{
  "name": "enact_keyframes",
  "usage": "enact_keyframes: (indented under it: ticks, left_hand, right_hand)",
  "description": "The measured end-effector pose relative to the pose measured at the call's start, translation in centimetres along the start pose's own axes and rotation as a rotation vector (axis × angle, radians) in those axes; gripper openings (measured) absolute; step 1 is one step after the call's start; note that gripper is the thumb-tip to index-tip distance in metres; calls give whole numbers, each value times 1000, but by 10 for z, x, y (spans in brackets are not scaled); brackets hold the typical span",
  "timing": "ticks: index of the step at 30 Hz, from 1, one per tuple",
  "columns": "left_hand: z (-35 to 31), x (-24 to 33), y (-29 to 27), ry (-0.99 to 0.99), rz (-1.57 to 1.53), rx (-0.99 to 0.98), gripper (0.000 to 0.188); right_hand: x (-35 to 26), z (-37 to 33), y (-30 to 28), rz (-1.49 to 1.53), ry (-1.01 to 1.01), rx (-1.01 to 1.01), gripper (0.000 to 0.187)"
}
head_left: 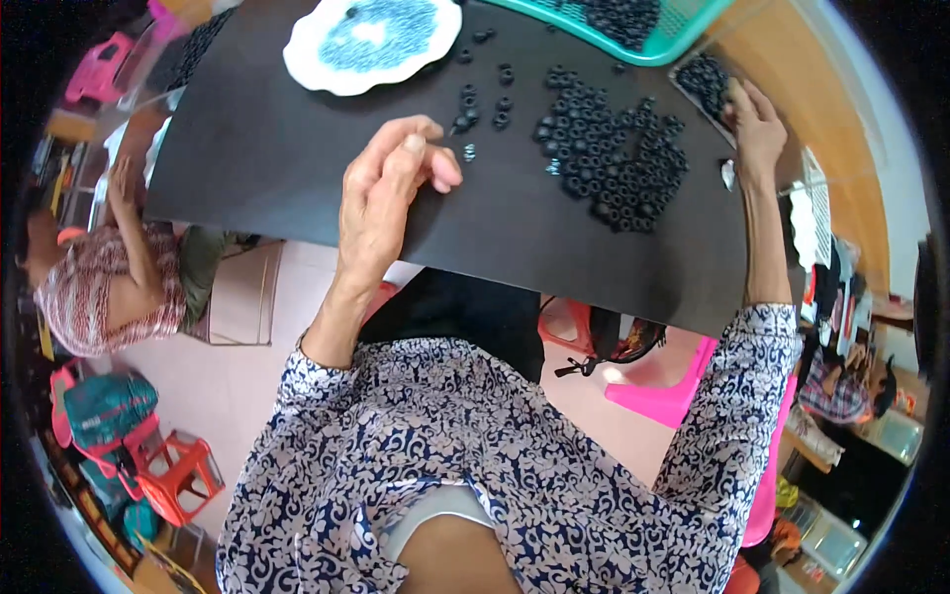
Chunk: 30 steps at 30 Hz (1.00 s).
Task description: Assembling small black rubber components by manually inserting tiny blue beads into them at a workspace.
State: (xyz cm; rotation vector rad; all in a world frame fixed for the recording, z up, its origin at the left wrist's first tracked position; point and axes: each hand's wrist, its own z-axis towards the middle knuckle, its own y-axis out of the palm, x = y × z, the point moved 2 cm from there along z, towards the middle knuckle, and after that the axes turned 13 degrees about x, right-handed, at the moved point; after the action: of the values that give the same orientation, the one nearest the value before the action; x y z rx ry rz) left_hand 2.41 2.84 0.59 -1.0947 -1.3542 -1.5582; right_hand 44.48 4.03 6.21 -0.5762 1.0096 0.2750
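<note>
"Which step is in hand?"

"Picking from stock, in my judgement. The right hand (757,124) has its fingers in at the edge of a small tray (707,121) of black beads, at the desk's far right corner. Whether it grips a bead cannot be told."

"And the left hand (379,193)?"

"Raised over the desk (495,233), half-curled, thumb near forefinger. I cannot confirm anything pinched there; the tips are too small to read."

"What does the next move call for?"

"A light fingertip pinch, I would judge, taking few beads without tipping the tray."

"The surface?"

"Dark and smooth. Loose black beads (618,163) lie in a broad patch between the hands, with short bead rows (468,107) just beyond the left fingers. A scalloped white plate (305,57) of tiny blue beads and a teal basket (693,28) stand at the far side."

"The room?"

"Pale floor (247,396), red stool (183,480), teal backpack (109,408); a co-worker (109,287) in a striped top sits at left."
</note>
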Motion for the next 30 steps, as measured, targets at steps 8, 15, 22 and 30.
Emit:
enact_keyframes:
  ticks: [8,15,22,30]
  left_hand:
    - [2,-2,-10,0,-185,53,32]
    - [-1,-2,-15,-19,-215,89,32]
    - [-4,-1,-20,-4,-266,87,30]
    - [-9,0,-18,-16,-277,100,27]
  right_hand:
    - [-52,-108,72,24,-101,-438,16]
    - [-96,-158,99,40,-496,-674,9]
    - [-111,-173,105,5,-667,-686,13]
    - [-120,-194,107,5,-688,-778,17]
